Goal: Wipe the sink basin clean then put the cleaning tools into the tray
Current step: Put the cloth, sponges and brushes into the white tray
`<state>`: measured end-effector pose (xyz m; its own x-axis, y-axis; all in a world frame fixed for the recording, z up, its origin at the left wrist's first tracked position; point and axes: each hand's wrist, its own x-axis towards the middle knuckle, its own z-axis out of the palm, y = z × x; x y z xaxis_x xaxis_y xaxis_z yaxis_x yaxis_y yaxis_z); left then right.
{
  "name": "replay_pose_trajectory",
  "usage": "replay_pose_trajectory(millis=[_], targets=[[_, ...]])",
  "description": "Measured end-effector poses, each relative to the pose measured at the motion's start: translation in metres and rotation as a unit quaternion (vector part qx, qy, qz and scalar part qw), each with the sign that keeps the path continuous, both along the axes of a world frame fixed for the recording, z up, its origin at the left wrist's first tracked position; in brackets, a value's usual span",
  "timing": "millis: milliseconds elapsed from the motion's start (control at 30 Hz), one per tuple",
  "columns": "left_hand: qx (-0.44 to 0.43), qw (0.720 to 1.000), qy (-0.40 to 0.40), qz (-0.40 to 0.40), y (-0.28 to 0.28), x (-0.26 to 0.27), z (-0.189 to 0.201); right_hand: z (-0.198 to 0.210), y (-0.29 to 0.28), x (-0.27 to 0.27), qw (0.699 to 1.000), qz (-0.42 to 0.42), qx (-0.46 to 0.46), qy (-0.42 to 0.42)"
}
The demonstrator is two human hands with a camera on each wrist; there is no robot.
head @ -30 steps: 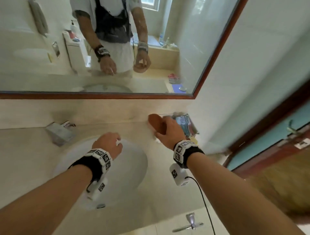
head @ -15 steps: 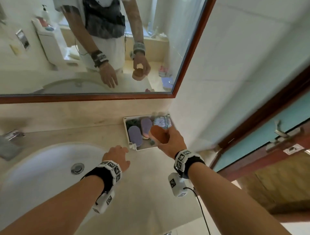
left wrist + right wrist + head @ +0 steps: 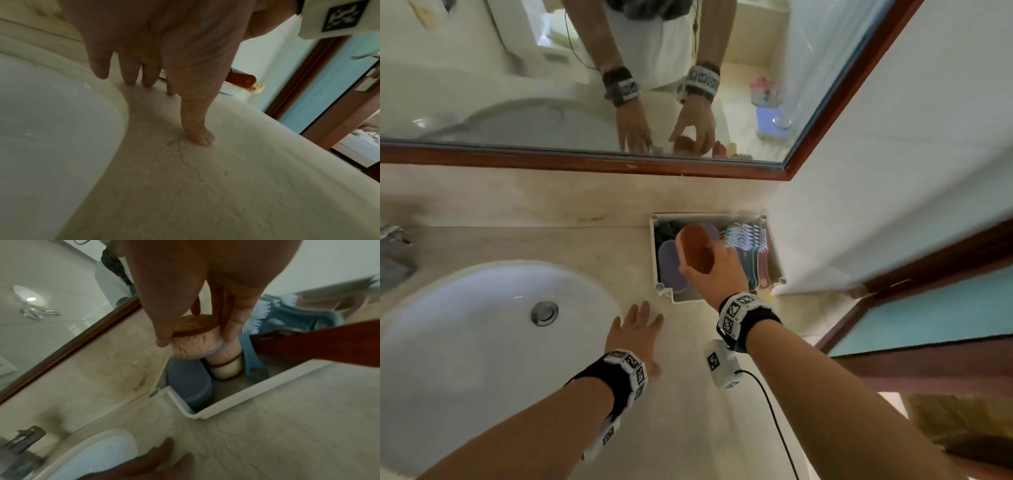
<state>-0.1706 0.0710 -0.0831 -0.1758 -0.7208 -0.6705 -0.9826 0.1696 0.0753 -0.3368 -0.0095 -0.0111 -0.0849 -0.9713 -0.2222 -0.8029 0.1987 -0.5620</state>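
Observation:
My right hand point(image 3: 714, 263) point(image 3: 195, 337) pinches a brown-topped oval sponge point(image 3: 695, 253) point(image 3: 195, 337) between thumb and fingers, just above the white tray point(image 3: 654, 253) point(image 3: 216, 412). The tray stands on the counter against the back wall. It holds a purple sponge point(image 3: 669, 270) point(image 3: 189, 382), another brown-edged sponge point(image 3: 226, 368) and several brushes point(image 3: 744, 240) point(image 3: 267, 316). My left hand point(image 3: 637, 329) point(image 3: 156, 68) lies flat with straight fingers on the beige counter point(image 3: 688, 394) point(image 3: 205, 178), between the white sink basin point(image 3: 465, 335) point(image 3: 41, 129) and the tray.
A wood-framed mirror point(image 3: 619, 85) runs along the back wall above the counter. The faucet point(image 3: 393, 253) point(image 3: 22, 439) stands at the far left. A white wall point(image 3: 893, 171) and a teal door point(image 3: 928, 325) close in the right side. A red brush handle point(image 3: 318, 345) point(image 3: 241, 79) overhangs the tray.
My right hand has carried the brown sponge rightwards and down over the tray. My left hand has left the basin, uncurled and come to rest flat on the counter.

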Motion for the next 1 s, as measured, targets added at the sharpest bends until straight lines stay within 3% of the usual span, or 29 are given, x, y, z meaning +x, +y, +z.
replay_pose_trajectory(millis=[367, 600, 1000], targets=[[0.033, 0.999, 0.005, 0.024, -0.004, -0.002, -0.006, -0.022, -0.013, 0.037, 0.990, 0.088, -0.008, 0.109], [0.021, 0.999, 0.007, 0.028, -0.003, -0.002, -0.005, -0.033, -0.012, 0.024, 0.989, 0.102, 0.037, 0.098], [0.029, 0.999, -0.017, 0.025, -0.003, -0.005, 0.002, -0.003, -0.004, -0.011, 0.986, 0.142, -0.010, 0.086]])
